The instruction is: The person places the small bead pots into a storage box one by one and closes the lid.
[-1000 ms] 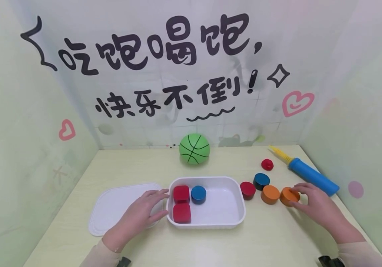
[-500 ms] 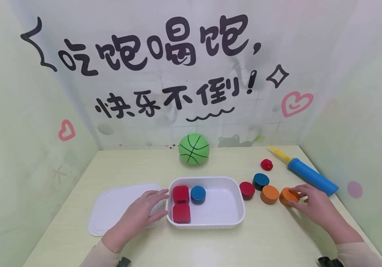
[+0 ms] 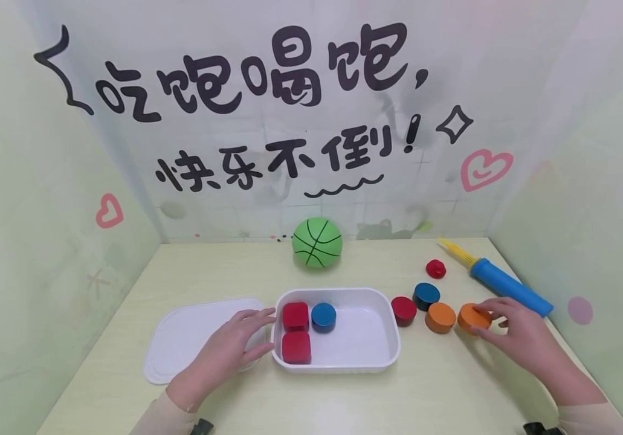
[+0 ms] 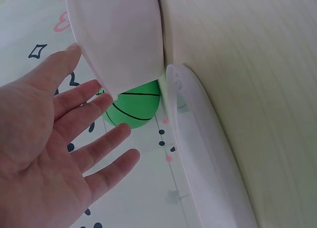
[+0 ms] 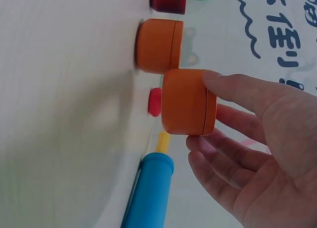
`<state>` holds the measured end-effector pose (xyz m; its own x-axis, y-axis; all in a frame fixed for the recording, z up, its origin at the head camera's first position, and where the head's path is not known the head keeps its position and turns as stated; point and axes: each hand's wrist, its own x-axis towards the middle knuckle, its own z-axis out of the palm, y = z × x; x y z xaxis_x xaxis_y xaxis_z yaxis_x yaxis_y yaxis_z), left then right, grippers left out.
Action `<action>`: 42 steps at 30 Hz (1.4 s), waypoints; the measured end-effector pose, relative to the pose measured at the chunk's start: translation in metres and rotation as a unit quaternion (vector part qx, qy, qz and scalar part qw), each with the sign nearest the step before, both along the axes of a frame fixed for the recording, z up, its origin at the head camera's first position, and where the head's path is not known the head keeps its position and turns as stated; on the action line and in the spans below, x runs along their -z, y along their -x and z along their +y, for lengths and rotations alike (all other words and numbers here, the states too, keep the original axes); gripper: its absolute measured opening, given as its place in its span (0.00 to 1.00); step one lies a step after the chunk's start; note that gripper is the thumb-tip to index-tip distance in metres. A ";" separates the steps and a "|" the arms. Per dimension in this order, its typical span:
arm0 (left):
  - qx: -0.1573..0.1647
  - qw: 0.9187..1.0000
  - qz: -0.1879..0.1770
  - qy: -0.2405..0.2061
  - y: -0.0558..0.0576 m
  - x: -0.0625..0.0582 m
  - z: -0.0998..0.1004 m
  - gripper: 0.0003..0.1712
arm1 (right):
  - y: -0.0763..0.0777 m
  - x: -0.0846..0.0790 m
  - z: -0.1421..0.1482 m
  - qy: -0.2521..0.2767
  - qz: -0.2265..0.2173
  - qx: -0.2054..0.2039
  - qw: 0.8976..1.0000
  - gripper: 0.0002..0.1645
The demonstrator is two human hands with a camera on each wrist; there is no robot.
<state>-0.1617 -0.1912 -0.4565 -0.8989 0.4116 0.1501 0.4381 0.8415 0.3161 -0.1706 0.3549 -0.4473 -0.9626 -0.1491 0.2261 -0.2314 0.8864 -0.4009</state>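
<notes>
My right hand (image 3: pixel 526 338) pinches an orange cylinder block (image 3: pixel 470 319) between thumb and fingers. In the right wrist view that block (image 5: pixel 184 101) stands slightly off the table. Left of it sit a second orange cylinder block (image 3: pixel 440 318), a dark blue cylinder (image 3: pixel 426 296) and a red cylinder (image 3: pixel 403 311). My left hand (image 3: pixel 226 344) has its fingers spread and its fingertips at the left wall of a white rectangular tub (image 3: pixel 362 341). Inside the tub lie two red rounded-square blocks (image 3: pixel 296 347) and a blue cylinder (image 3: pixel 324 317).
A white lid (image 3: pixel 180 338) lies partly beneath my left forearm and hand. Behind the tub rests a green ball (image 3: pixel 316 243). A small red object (image 3: pixel 435 269) and a blue pump with a yellow tip (image 3: pixel 509 287) lie at the back right. Walls border the table (image 3: pixel 333 405).
The orange block in my right hand has come up slightly from the table and shifted a little right. My left hand has stayed at the tub's left side.
</notes>
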 end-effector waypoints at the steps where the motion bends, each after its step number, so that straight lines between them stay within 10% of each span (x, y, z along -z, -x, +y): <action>1: -0.001 1.000 -0.002 0.000 0.000 0.000 0.000 0.31 | -0.001 -0.001 -0.002 0.001 0.004 -0.001 1.000 0.29; 17: -0.001 1.000 0.003 -0.007 0.000 0.000 -0.001 0.31 | -0.023 -0.029 -0.038 0.021 0.074 -0.024 0.997 0.29; 42: -0.005 1.000 -0.005 -0.007 -0.001 0.000 0.000 0.31 | -0.030 -0.037 -0.137 0.106 0.031 -0.127 0.986 0.27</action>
<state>-0.1606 -0.1910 -0.4566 -0.9045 0.4000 0.1477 0.4263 0.8412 0.3326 -0.1404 0.2176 -0.4098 -0.8840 -0.3263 0.3348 -0.4644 0.6954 -0.5484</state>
